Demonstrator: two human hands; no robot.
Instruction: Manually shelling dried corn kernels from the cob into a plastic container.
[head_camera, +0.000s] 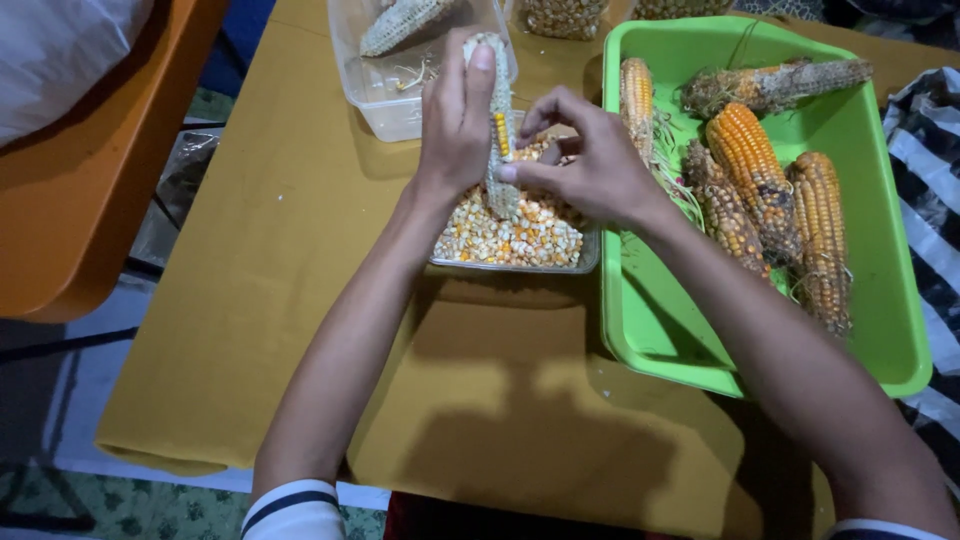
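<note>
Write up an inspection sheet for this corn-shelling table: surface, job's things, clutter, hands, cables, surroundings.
Surface: table under a mustard-yellow cloth.
Job's things: nearly bare cob stood upright over a clear tub of kernels; a short strip of kernels left on it.
Clutter: green tray with unshelled cobs; a clear tub holding a stripped cob; kernel containers at the far edge.
Hands: left hand grips the cob; right hand pinches at its kernels.
Cables: nothing seen.
Surroundings: orange furniture at left, striped cloth at right, patterned floor below.
</note>
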